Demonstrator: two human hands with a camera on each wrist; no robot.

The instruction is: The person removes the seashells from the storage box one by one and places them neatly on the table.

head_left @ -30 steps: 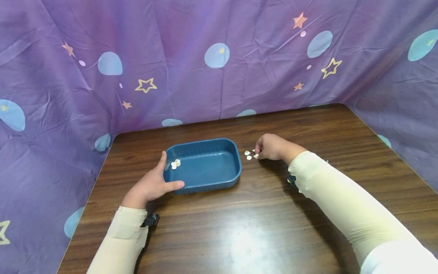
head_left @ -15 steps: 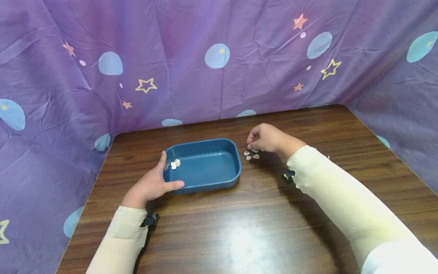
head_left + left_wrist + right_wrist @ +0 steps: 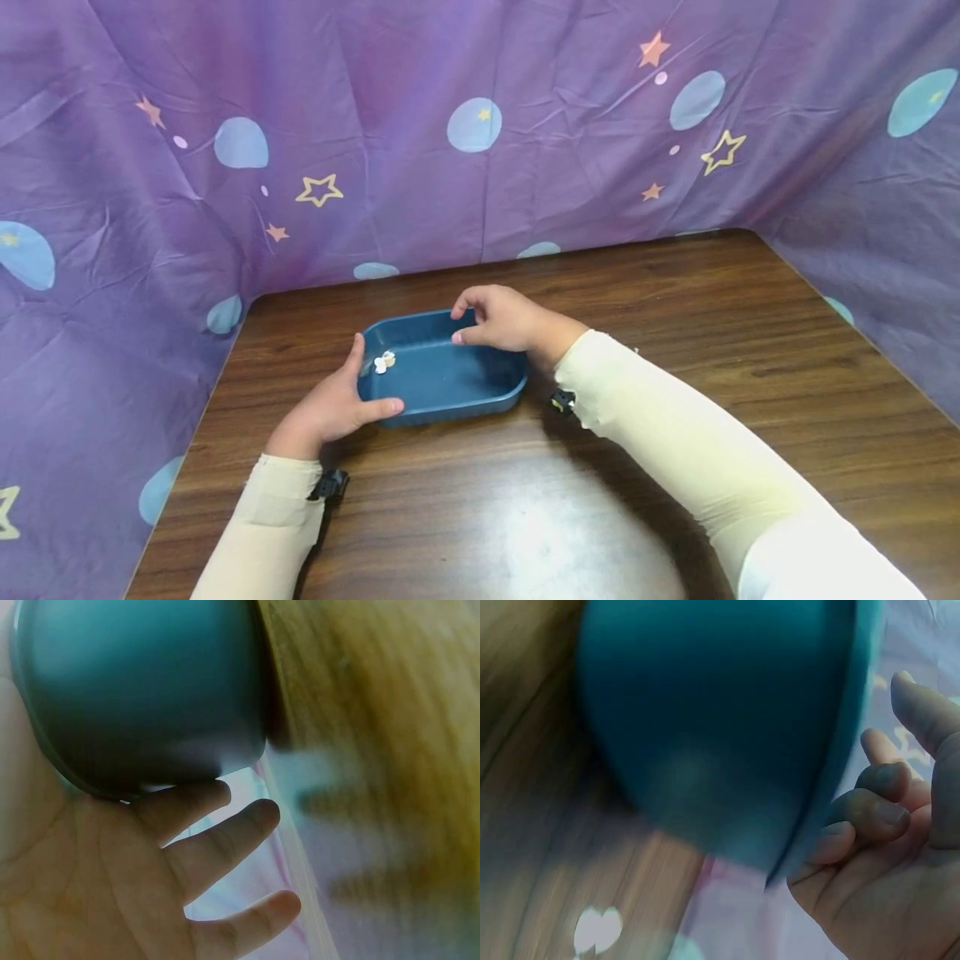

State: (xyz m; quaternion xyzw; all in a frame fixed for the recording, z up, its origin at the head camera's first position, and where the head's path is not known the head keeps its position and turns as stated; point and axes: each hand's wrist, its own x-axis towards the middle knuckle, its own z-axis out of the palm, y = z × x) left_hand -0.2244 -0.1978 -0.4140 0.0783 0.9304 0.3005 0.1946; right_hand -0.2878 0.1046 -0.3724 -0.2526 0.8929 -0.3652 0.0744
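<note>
In the head view, a blue rectangular plastic tub (image 3: 442,408) lies on the wooden table. My left hand (image 3: 327,406) rests against its left end, thumb along the near rim and fingers spread straight outside the wall. A small cluster of white, shell-like pieces (image 3: 385,362) lies in the tub near that hand. Over the tub's far right part hovers my right hand (image 3: 498,318), its thumb and index finger apart and nothing visible between them. In the right wrist view, other white pieces (image 3: 598,930) lie on the table outside the tub; in the head view my right wrist hides them.
The brown wooden table (image 3: 420,500) runs back to a purple curtain (image 3: 405,167) patterned with stars and circles, which also hangs at both sides. A tiny white speck (image 3: 636,350) shows beside my right sleeve. Both wrists carry small black devices (image 3: 330,484).
My right hand has moved left from the loose white pieces to over the tub, and its thumb and index finger have spread apart. The left hand and tub have stayed in place.
</note>
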